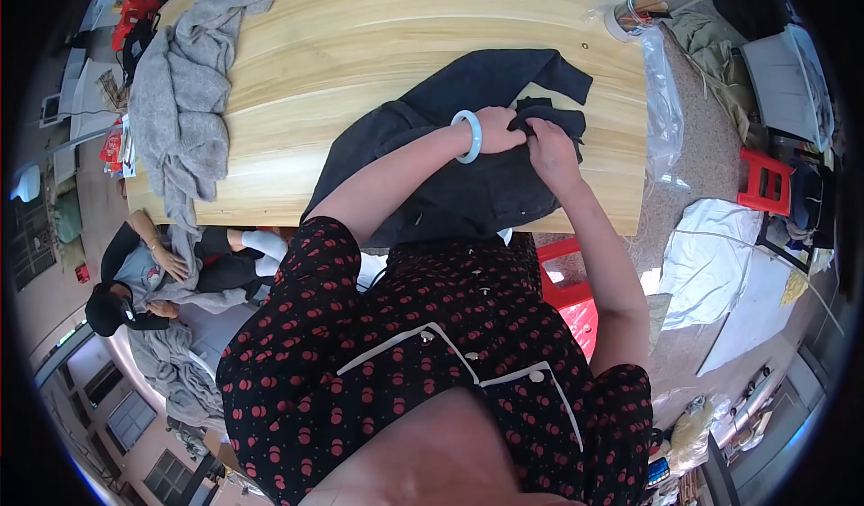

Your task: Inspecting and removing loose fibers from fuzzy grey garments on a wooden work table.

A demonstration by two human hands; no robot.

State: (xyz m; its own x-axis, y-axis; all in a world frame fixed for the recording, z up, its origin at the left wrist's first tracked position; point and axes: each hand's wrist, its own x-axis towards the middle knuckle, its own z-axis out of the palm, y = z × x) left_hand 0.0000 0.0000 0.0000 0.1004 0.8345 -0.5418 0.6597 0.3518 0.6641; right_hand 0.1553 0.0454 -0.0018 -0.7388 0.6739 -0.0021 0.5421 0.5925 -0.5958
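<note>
A black garment (pixel 423 175) lies spread on the wooden table in front of me, one long sleeve (pixel 504 69) stretched out on its far side. At the garment's right end, my left hand (pixel 500 131), with a pale blue bangle (pixel 470 137) on the wrist, pinches the dark fabric. Close beside it, my right hand (pixel 552 150) grips the same bunched part between thumb and fingers. The two hands nearly touch. What exactly lies between the fingertips is too small to make out beyond the black cloth.
A grey knitted garment (pixel 184 101) drapes over the left side of the table (pixel 360 29). A pen holder (pixel 624 20) stands at the far right corner. Another person (pixel 148 267) sits at the left with grey knitwear. Red stools (pixel 767 182) and white cloth (pixel 711 249) are on the right.
</note>
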